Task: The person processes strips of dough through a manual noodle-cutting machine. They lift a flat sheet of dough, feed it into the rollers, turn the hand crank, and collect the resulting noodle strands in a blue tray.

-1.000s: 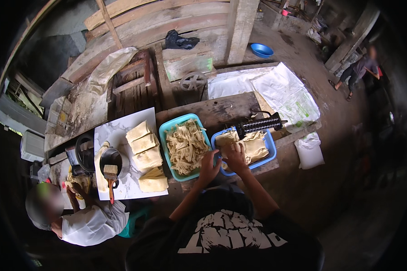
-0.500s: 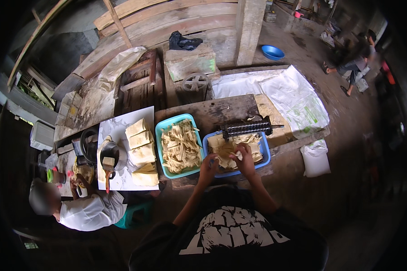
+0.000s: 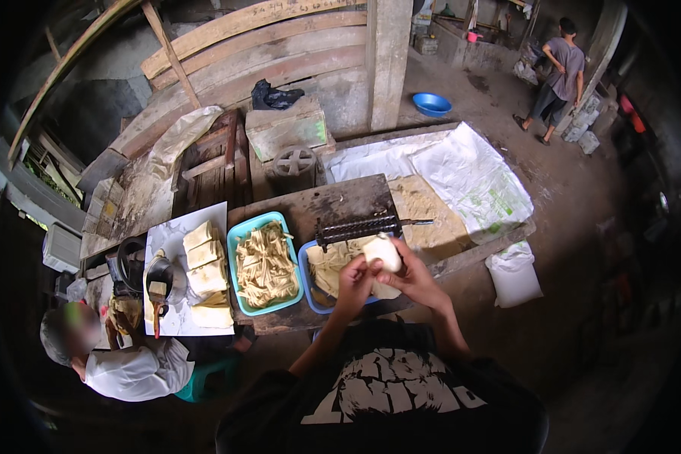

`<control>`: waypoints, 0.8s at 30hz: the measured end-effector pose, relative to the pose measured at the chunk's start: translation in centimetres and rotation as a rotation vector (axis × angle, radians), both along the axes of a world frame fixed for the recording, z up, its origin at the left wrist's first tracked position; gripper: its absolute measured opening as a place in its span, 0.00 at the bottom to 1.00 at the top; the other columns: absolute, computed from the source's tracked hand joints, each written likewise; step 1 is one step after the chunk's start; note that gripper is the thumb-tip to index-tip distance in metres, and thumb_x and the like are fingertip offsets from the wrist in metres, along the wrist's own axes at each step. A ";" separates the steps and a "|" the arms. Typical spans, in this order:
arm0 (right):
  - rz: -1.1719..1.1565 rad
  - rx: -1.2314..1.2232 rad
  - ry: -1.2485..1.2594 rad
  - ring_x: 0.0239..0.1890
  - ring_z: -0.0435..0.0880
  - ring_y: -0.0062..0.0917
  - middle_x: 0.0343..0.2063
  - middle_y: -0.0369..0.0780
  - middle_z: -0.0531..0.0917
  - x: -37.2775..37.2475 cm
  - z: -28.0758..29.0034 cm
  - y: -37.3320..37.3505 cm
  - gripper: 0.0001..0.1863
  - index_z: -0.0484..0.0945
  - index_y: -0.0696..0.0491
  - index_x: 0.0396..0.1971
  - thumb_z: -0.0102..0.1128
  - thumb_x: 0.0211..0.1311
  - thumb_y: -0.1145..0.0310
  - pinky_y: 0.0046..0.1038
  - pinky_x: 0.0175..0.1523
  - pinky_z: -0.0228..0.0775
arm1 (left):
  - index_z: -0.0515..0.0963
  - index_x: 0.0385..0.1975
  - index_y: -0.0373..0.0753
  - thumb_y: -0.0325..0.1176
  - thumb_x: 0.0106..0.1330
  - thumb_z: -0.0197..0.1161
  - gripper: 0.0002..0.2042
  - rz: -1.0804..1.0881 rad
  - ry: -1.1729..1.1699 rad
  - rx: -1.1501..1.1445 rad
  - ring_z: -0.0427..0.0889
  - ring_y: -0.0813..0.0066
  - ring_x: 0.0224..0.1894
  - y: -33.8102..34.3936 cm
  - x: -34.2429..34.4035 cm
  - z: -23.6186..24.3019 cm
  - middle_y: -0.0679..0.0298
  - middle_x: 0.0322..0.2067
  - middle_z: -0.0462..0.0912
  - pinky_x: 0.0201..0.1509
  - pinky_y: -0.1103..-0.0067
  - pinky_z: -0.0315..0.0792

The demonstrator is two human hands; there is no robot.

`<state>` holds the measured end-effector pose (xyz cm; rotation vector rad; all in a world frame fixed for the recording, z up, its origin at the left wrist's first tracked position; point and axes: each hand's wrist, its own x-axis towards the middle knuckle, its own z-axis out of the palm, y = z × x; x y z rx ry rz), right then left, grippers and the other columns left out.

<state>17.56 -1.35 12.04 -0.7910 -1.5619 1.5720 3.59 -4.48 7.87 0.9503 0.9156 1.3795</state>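
Between my two hands is a pale, folded piece of dough (image 3: 382, 253), lifted above a blue basin (image 3: 306, 281). My left hand (image 3: 356, 284) pinches its near left side, while the fingers of my right hand (image 3: 419, 278) wrap round its right side. Flat dough pieces (image 3: 330, 264) lie in the basin below. Across the basin's far edge rests a dark ridged roller (image 3: 359, 228) with a thin rod at its right end. Left of the basin, a turquoise tray (image 3: 272, 309) holds many cut dough strips (image 3: 266, 265).
A white board (image 3: 175, 321) at left carries stacked dough sheets (image 3: 206, 265) and a pot with a brush (image 3: 157, 291). A seated co-worker (image 3: 132, 371) is beside it. White sacking (image 3: 469, 170) covers a wooden bin; a full white sack (image 3: 514, 276) stands right. Another person (image 3: 560, 76) stands far right.
My hands have raised the dough piece out of the basin, and it now looks folded. The view has shifted to the right. The far person has gone from bent low to standing.
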 end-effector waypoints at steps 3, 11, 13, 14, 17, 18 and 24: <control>0.075 -0.047 0.033 0.37 0.70 0.15 0.35 0.35 0.73 2.4 -0.7 0.7 0.21 0.66 0.56 0.46 0.60 0.52 0.73 0.16 0.37 0.65 | 0.72 0.35 0.34 0.26 0.60 0.56 0.06 0.081 -0.047 0.057 0.72 0.88 0.32 0.6 1.2 -0.1 0.68 0.29 0.76 0.32 0.89 0.66; 0.017 0.234 -0.279 0.27 0.69 0.12 0.24 0.34 0.76 3.5 4.4 3.8 0.09 0.74 0.62 0.32 0.60 0.50 0.76 0.16 0.32 0.64 | 0.71 0.37 0.32 0.19 0.53 0.60 0.11 0.240 0.037 0.236 0.77 0.81 0.34 2.7 -0.8 4.2 0.59 0.31 0.80 0.40 0.85 0.70; 0.029 0.291 -0.278 0.27 0.70 0.13 0.25 0.35 0.77 3.3 5.2 5.2 0.10 0.74 0.62 0.33 0.60 0.49 0.77 0.18 0.32 0.65 | 0.71 0.34 0.33 0.19 0.53 0.61 0.10 0.291 0.065 0.279 0.77 0.82 0.33 3.7 -1.8 4.7 0.60 0.30 0.80 0.39 0.86 0.69; 0.071 0.302 -0.332 0.27 0.71 0.14 0.25 0.36 0.78 3.3 5.4 5.9 0.10 0.74 0.61 0.33 0.60 0.48 0.77 0.19 0.33 0.65 | 0.71 0.33 0.34 0.19 0.52 0.61 0.09 0.312 0.069 0.304 0.77 0.82 0.32 4.3 -2.3 4.7 0.61 0.30 0.80 0.38 0.86 0.69; 0.071 0.380 -0.442 0.26 0.76 0.22 0.25 0.43 0.79 3.2 5.4 7.0 0.10 0.74 0.61 0.33 0.58 0.48 0.77 0.23 0.34 0.66 | 0.70 0.34 0.35 0.19 0.52 0.61 0.11 0.262 0.067 0.314 0.75 0.85 0.32 5.2 -3.4 4.7 0.63 0.29 0.80 0.36 0.87 0.68; 0.032 0.463 -0.433 0.27 0.77 0.26 0.25 0.43 0.79 3.2 5.2 7.3 0.10 0.74 0.60 0.33 0.57 0.49 0.77 0.25 0.35 0.66 | 0.69 0.34 0.35 0.20 0.52 0.62 0.11 0.223 0.085 0.272 0.74 0.86 0.31 5.3 -3.4 4.7 0.63 0.29 0.80 0.35 0.88 0.67; 0.034 0.577 -0.445 0.30 0.75 0.36 0.28 0.45 0.77 2.7 4.9 8.7 0.08 0.74 0.61 0.32 0.56 0.50 0.76 0.29 0.36 0.65 | 0.70 0.38 0.34 0.22 0.51 0.64 0.15 0.290 0.267 0.209 0.75 0.86 0.30 6.1 -3.7 5.0 0.62 0.27 0.81 0.34 0.88 0.67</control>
